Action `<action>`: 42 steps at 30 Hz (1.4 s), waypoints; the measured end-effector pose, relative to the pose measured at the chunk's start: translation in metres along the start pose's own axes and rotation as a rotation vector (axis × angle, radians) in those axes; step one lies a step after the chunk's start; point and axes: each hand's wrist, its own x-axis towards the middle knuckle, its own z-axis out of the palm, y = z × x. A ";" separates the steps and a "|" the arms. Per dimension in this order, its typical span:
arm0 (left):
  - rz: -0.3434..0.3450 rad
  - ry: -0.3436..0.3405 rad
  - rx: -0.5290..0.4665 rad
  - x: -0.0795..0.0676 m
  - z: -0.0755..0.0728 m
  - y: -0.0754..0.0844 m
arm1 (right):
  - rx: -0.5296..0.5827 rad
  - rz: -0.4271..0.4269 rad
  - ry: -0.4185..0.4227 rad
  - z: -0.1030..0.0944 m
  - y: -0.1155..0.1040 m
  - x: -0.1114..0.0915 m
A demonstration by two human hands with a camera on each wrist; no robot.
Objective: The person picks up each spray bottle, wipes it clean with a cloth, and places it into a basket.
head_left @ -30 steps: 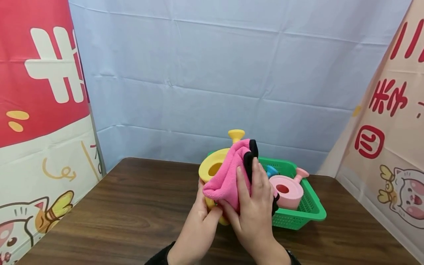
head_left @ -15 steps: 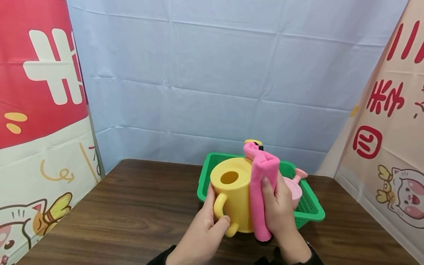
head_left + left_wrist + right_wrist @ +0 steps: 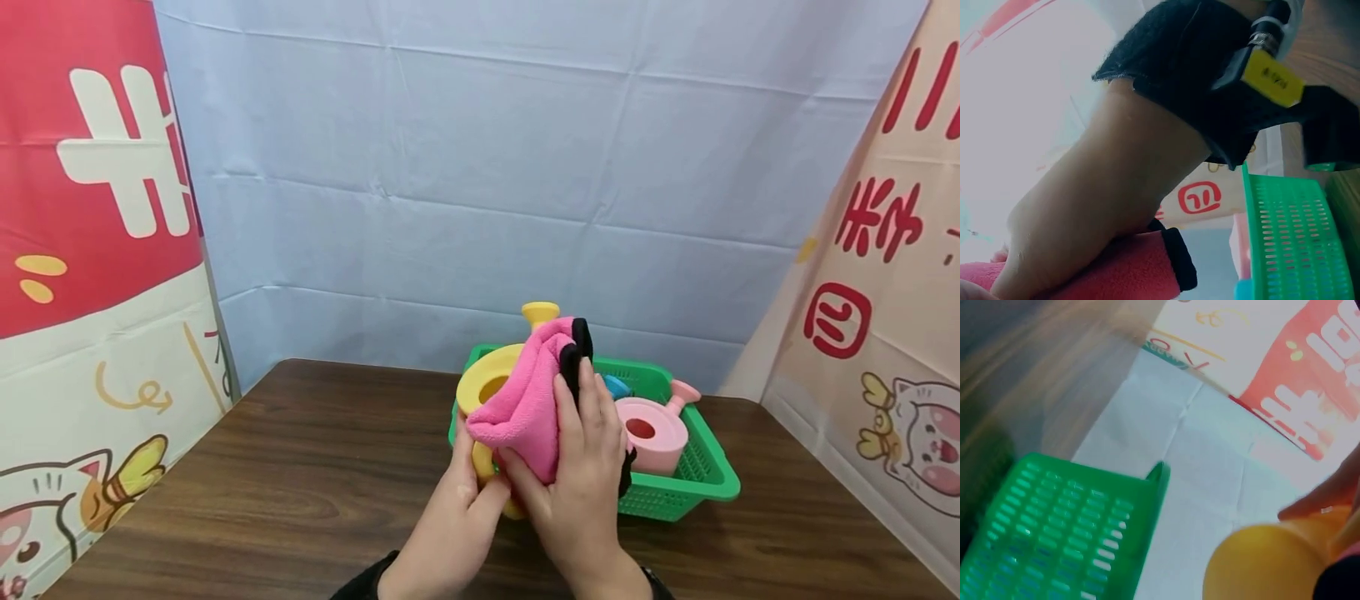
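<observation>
A yellow toy watering can is held up in front of the green basket, its spout head rising at the back. My left hand grips it on the handle side. Across its right side lies a folded pink cloth with black edging, covering much of the can. My right hand holds this cloth against the can, its fingers laid over the black edge and its thumb on the near side. In the right wrist view the can's rounded yellow body shows at the bottom.
Just behind the hands, a green perforated basket stands on the dark wood table. A pink watering can and a blue piece are in it. A pale blue sheet hangs behind, with printed cloths at both sides.
Half a second ago the can stood more upright and the cloth was along its right side. Now the can is turned left, and the right hand has swept the cloth across its front and top.
</observation>
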 end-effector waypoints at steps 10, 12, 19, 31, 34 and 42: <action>0.027 -0.103 -0.018 -0.006 0.005 -0.004 | 0.323 0.191 -0.094 -0.020 0.023 0.012; 0.055 -0.112 0.041 -0.006 0.006 -0.005 | 0.395 0.320 -0.116 -0.024 0.028 0.011; 0.008 -0.069 0.178 -0.006 0.006 -0.003 | 0.436 0.487 -0.156 -0.021 0.026 0.005; -0.050 0.014 0.046 -0.004 0.001 -0.001 | -0.067 -0.049 0.032 0.001 -0.003 -0.004; -0.006 -0.004 0.034 -0.004 0.002 -0.002 | -0.046 -0.049 0.039 -0.003 -0.003 0.002; 0.001 -0.045 0.027 -0.007 0.003 0.001 | 0.439 0.146 -0.114 -0.024 0.012 0.019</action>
